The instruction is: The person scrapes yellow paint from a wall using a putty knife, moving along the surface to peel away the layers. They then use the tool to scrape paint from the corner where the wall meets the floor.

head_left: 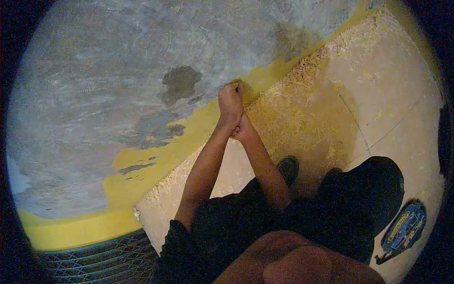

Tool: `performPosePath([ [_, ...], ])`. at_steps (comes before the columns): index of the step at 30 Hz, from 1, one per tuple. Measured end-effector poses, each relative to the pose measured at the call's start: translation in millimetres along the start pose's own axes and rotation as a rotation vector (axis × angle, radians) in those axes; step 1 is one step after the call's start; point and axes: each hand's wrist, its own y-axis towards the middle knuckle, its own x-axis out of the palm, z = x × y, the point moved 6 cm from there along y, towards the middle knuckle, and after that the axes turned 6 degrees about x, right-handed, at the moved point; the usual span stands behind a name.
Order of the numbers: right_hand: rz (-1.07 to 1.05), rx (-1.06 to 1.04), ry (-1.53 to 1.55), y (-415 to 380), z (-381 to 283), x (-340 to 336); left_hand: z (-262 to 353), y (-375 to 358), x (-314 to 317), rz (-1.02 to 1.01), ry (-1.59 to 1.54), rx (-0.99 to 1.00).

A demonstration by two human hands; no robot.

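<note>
My left hand (230, 102) is closed in a fist against the grey, yellow-edged wall (109, 75). Whatever it may grip is hidden, apart from a small dark spot by the fingers. Just below, my right hand (240, 127) is pressed to my left wrist with its fingers curled round it. A strip of yellow paint (194, 128) with a ragged upper edge runs along the wall beside both fists. Yellowish shavings (302, 71) lie along the foot of the wall and over the floor to the right of my hands.
Pale floor tiles (378, 104) with dark joints reach to the right. A dark shoe (287, 170) stands below my right forearm. At lower right lies a dark, flat object with coloured print (403, 231). A dark ribbed grille (99, 260) fills the lower left. Dark damp-looking patches (180, 83) mark the wall.
</note>
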Motion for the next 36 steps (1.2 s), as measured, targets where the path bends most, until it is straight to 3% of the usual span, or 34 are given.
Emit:
performPosePath([
  [1,0.001,-0.001,0.0,3,0,2,0,0,1,-0.018,0.035,-0.018],
  [3,0.535,-0.1,-0.017,0,-6,-24,-1,1,4,-0.005,0.038,-0.035],
  [6,0.395,-0.041,-0.047,-21,4,41,-5,2,5,0.011,0.061,-0.003],
  [10,0.369,-0.034,0.015,-5,3,14,-3,3,5,0.011,0.077,0.034],
  [16,0.537,-0.06,-0.066,-4,-12,-39,-1,-2,4,0.08,0.069,0.017],
  [18,0.332,-0.007,-0.26,-4,-14,-32,0,-4,3,0.132,0.009,0.036],
  [22,0.18,0.005,-0.353,-12,-22,-17,3,-10,4,0.161,0.004,-0.033],
  [24,0.455,-0.003,-0.379,-20,-32,-28,5,-12,5,0.186,-0.015,-0.031],
  [29,0.524,0.067,-0.495,-38,-44,-21,4,-21,8,0.311,-0.042,-0.068],
  [31,0.52,0.059,-0.512,-43,-51,-20,-2,-22,10,0.365,-0.215,-0.115],
  [34,0.57,0.131,-0.521,-55,-58,-20,-5,-27,12,0.373,-0.144,-0.105],
  [36,0.788,0.04,-0.847,-66,-75,-16,-8,-27,16,0.412,-0.232,-0.118],
])
